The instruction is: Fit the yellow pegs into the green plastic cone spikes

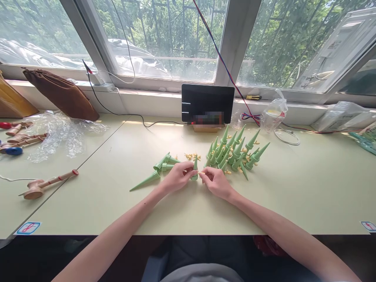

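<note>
My left hand is closed around a green plastic spike, which stands upright on the table with its tip pointing up. From the right, my right hand pinches a small yellow piece against the spike's side. Just beyond my hands lies a little pile of yellow pieces. Several green spikes without visible yellow parts lie on their sides to the left. A dense cluster of green spikes, many with yellow pieces at their sides, stands to the right.
A black tablet leans on a small box at the back. To the left are a wooden kendama, crumpled clear plastic and a brown pouch. Bagged items and cables sit by the window sill.
</note>
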`<act>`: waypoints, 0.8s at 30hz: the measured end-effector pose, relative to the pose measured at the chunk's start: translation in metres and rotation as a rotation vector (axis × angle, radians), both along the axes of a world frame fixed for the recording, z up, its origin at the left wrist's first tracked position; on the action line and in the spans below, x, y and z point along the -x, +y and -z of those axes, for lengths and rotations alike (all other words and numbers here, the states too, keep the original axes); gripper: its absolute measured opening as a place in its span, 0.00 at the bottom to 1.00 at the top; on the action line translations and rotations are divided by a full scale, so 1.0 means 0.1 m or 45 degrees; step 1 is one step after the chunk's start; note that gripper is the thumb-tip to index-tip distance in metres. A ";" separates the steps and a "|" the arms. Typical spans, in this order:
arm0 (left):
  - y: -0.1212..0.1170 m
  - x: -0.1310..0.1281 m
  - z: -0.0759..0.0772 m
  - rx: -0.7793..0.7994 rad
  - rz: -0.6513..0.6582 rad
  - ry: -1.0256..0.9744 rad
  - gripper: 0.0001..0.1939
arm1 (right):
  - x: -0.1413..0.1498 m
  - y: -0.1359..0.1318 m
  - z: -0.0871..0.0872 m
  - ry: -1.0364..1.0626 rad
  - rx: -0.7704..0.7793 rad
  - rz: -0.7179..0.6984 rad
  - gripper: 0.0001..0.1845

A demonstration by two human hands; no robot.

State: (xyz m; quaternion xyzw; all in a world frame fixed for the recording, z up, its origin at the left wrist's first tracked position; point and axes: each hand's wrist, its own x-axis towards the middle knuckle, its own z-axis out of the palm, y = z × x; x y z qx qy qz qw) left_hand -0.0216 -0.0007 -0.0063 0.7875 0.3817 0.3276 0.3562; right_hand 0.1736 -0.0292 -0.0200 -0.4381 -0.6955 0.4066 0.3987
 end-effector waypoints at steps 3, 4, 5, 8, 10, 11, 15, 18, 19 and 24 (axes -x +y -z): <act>-0.01 -0.01 0.00 -0.090 0.006 0.017 0.13 | 0.00 0.01 0.00 0.093 0.119 -0.025 0.16; -0.01 -0.01 0.00 -0.116 0.005 0.017 0.12 | 0.00 0.01 0.00 0.131 0.159 -0.032 0.17; -0.02 -0.01 0.00 -0.138 0.004 0.016 0.12 | 0.00 0.02 0.01 0.169 0.198 -0.040 0.17; -0.03 -0.02 -0.02 -0.169 0.009 0.007 0.11 | 0.00 0.03 0.01 0.299 0.315 -0.071 0.18; -0.04 -0.03 -0.03 -0.162 0.015 -0.017 0.11 | 0.01 0.04 0.00 0.378 0.379 -0.093 0.18; -0.04 -0.03 -0.04 -0.150 0.017 -0.035 0.11 | 0.01 0.04 0.00 0.409 0.400 -0.098 0.19; -0.04 -0.04 -0.07 -0.037 0.016 -0.104 0.12 | 0.02 0.02 -0.03 0.428 0.376 -0.098 0.19; -0.03 -0.03 -0.12 0.109 0.011 -0.125 0.14 | 0.02 0.00 -0.03 0.342 0.281 -0.088 0.19; -0.02 -0.02 -0.13 0.155 0.006 -0.128 0.15 | 0.03 -0.01 -0.03 0.305 0.240 -0.074 0.18; 0.01 0.04 -0.19 0.335 -0.044 -0.131 0.20 | 0.02 -0.02 -0.05 0.141 -0.023 -0.039 0.13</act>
